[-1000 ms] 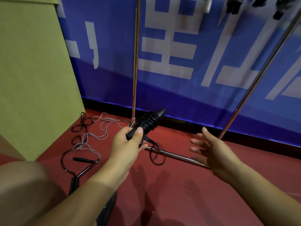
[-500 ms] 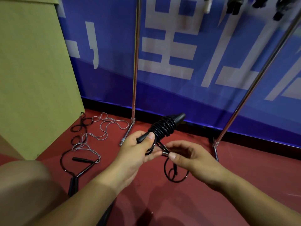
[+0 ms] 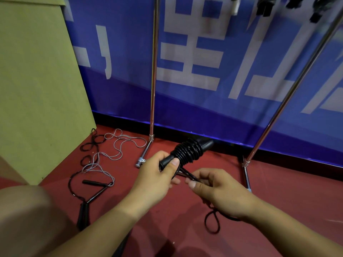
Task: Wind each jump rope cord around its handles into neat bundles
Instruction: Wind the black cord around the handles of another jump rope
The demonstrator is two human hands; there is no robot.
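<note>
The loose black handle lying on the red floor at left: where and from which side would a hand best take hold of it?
Grip the loose black handle around its middle, coming from above. It lies flat and apart from the grey cord, its whole top side exposed, so fingers can likely close across its narrow width. Its right end meets the black cord; avoid that end.

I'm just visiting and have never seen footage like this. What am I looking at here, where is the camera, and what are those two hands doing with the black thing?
No robot here: a person wears a camera on their head, looking forward and down at their own bare hands. The left hand grips a pair of black handles wrapped in coiled black cord, the wound bundle. The right hand pinches the loose cord end, which loops down below it. On the red floor to the left lie more ropes, unwound: a grey cord and black handles. Shiny rack poles stand before a blue banner.
</note>
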